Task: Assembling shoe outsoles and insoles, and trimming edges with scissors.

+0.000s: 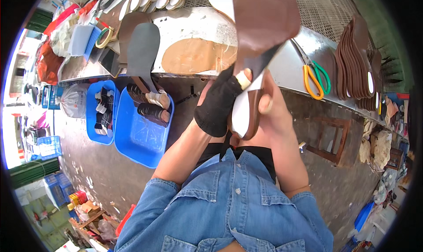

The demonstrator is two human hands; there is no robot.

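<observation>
Two hands hold a glossy brown sole-shaped piece just over the near edge of the desk, its broad end toward the far side and a narrow, white-faced end near the body. From where I stand, the black-gloved left hand pinches it, thumb on top; the bare right hand grips its right side, fingers partly hidden. Scissors with yellow and green handles lie to the right, near stacked brown soles. On the left, a dark sole-shaped piece lies above a blue tub.
</observation>
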